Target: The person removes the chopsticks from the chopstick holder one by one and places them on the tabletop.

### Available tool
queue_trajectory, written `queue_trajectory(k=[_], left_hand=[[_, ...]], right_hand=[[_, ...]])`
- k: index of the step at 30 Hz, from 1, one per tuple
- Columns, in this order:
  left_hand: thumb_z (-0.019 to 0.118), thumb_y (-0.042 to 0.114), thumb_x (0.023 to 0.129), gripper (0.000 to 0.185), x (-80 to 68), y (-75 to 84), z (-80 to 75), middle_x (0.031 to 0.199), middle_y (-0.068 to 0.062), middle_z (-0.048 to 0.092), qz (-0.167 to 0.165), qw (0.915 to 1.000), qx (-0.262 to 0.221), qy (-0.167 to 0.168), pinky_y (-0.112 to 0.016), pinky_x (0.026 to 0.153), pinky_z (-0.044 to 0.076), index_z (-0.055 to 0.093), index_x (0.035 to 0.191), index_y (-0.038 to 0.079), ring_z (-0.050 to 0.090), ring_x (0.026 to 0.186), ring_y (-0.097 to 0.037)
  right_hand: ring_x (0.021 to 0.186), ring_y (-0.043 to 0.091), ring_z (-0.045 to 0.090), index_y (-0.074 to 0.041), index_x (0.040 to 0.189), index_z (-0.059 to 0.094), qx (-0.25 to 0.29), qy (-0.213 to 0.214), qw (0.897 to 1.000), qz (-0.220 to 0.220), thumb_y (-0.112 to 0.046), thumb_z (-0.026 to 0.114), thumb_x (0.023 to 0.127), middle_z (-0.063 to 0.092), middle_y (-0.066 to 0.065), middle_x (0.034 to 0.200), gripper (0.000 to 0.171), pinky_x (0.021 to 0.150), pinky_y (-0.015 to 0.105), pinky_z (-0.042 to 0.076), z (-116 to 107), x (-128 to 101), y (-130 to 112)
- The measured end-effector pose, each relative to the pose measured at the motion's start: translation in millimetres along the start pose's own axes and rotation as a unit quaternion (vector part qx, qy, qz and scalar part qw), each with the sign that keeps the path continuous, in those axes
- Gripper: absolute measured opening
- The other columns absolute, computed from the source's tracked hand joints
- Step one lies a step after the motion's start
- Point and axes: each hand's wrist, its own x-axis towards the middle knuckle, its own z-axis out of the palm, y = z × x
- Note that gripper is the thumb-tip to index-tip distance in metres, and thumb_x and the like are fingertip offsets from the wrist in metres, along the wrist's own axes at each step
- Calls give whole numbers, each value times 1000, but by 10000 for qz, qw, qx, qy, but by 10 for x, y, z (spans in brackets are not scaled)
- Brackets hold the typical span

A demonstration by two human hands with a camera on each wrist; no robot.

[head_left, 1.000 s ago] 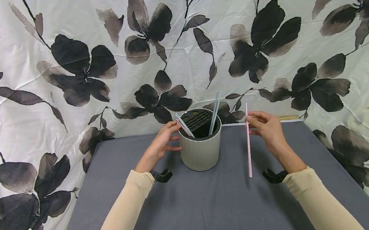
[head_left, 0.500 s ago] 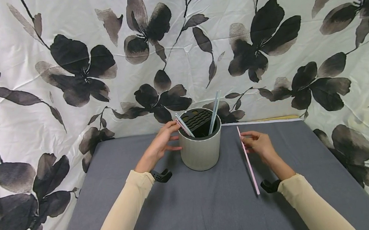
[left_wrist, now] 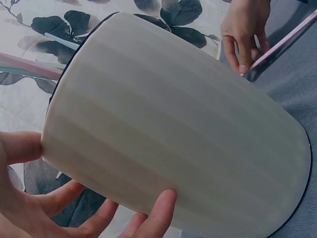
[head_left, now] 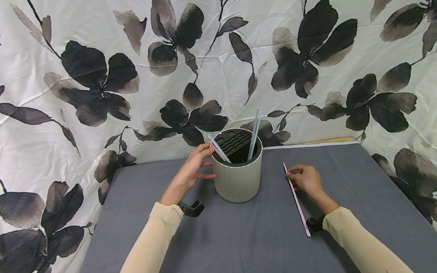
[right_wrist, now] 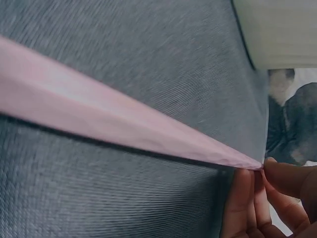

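My right hand (head_left: pixel 305 179) pinches a long pink chopstick (right_wrist: pixel 143 119) near its far tip. The chopstick lies low along the grey cloth, slanting toward the front right. My left hand (head_left: pixel 191 166) touches the left side of a round off-white utensil holder (head_left: pixel 238 184), fingers spread on its wall and rim. In the left wrist view, one fingertip (left_wrist: pixel 166 208) overlaps the holder's pale side. Two pale blue chopsticks (head_left: pixel 254 133) lean in the holder at the right. A pink chopstick (head_left: pixel 219 152) and a pale blue one stand close to my left fingers.
The holder has a black slotted insert (head_left: pixel 231 142). A grey cloth (head_left: pixel 246 245) covers the table. Behind hangs a white floral sheet (head_left: pixel 247 14), and a yellow and white strip (head_left: pixel 315 143) runs along the table's back edge.
My right hand has come forward and down with the pink chopstick, whose near end has swung right and toward me. My left hand has stayed on the holder.
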Motion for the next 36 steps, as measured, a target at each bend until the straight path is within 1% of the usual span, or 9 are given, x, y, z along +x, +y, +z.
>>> queue_trajectory(k=[4,10,12,20,25,28,31,33,36], left_hand=[[52,39,107,62,5,-20,8,167,-10,32,22,10000,4,-2,-59,100,60,32,163,21,41,146,-44],[53,40,107,60,-9,-24,23,166,-9,33,38,10000,33,43,-59,99,60,36,161,21,42,145,-43],[53,40,107,60,-14,-19,24,166,-9,33,29,10000,24,45,-59,100,60,36,161,22,42,146,-43],[54,40,106,61,-17,-22,23,166,-9,34,53,10000,-3,59,-60,99,60,36,161,21,42,145,-43],[54,41,106,60,-12,-37,22,166,-8,34,44,10000,1,66,-60,100,59,37,160,22,43,146,-42],[53,41,107,59,-10,-41,18,166,-9,34,52,10000,5,58,-61,100,59,37,160,22,42,146,-43],[53,41,107,58,-11,-35,13,165,-8,35,72,9999,28,80,-60,100,59,38,160,22,43,145,-43],[53,41,107,58,-13,-28,12,165,-8,35,87,9999,56,85,-59,98,60,38,160,22,43,145,-43],[53,42,107,59,-17,-22,12,165,-8,35,83,9999,66,87,-58,98,61,37,160,23,43,145,-42]], right_hand=[[55,8,67,6,115,74,-265,93,9996,-40,-12,72,97,76,11,75,26,49,23,60,20,36,93],[48,7,63,0,107,77,-1074,340,9935,-153,-17,74,96,71,1,63,21,45,24,55,32,65,134],[47,8,62,-1,105,77,-1224,372,9917,-141,-17,74,96,69,-2,61,19,45,25,53,30,66,127],[47,8,61,-1,102,76,-1243,381,9913,-183,-20,74,96,68,-2,61,20,45,26,53,22,54,115],[47,7,61,1,103,76,-1208,487,9908,-378,-22,73,97,73,5,68,24,47,26,51,-5,45,61],[50,8,61,2,107,75,-918,566,9920,-660,-21,72,99,76,14,81,25,49,25,52,-29,56,-38],[58,8,65,5,113,73,-277,495,9934,-1002,-18,70,101,75,24,95,26,53,25,59,-46,98,-160],[66,7,68,8,117,71,223,395,9915,-1221,-15,69,102,74,23,98,28,59,26,63,-50,135,-238],[75,3,70,11,121,68,897,282,9840,-1515,-12,69,102,75,8,94,30,67,24,65,-54,177,-355]])
